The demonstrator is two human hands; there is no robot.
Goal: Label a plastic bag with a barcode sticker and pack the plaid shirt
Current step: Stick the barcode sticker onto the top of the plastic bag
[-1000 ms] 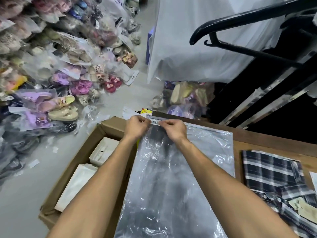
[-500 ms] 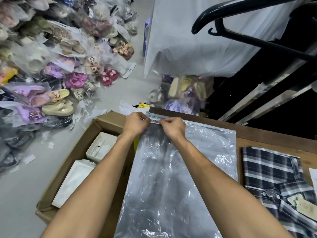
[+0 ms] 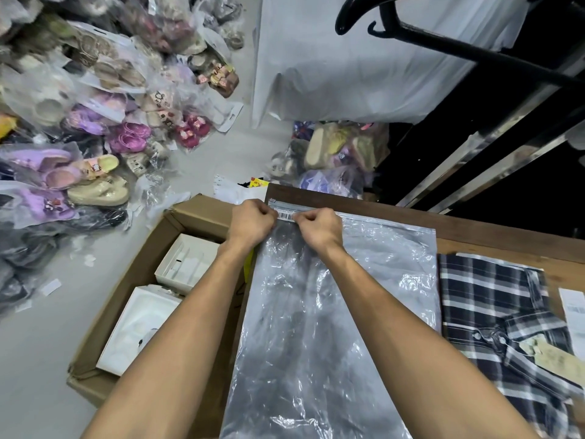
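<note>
A: What do we have on the table (image 3: pixel 493 231) in the head view?

B: A wooden top with a raised dark edge at the far side. Our bag (image 3: pixel 319 318), clear and crinkled, lies flat along it, mouth strip at the far end, just short of that edge.

A: And our hands?

B: Both at the bag's mouth. Our left hand (image 3: pixel 251 221) has its fingers curled, pinching one end of the sticker (image 3: pixel 286 216); our right hand (image 3: pixel 318 228) is curled too, pinching the other end. The barcode shows in the gap between them, lying on the bag's top strip.

A: The shirt (image 3: pixel 500 331)?

B: Folded, dark plaid, just right of the bag on the table, touching its edge or nearly; we cannot tell which. A tan tag (image 3: pixel 552 359) rests on it, and a white paper (image 3: pixel 574 315) lies beyond it at the frame's edge.

A: The room around?

B: Left of the table, an open carton (image 3: pixel 148 280) on the grey floor (image 3: pixel 31 359) holds white boxes (image 3: pixel 186 264). Farther left, heaps of bagged shoes (image 3: pixel 95 128). Beyond the table's far edge, a white sheet (image 3: pixel 364 64) hangs, and a black hanger (image 3: pixel 411 30) juts in above.
</note>
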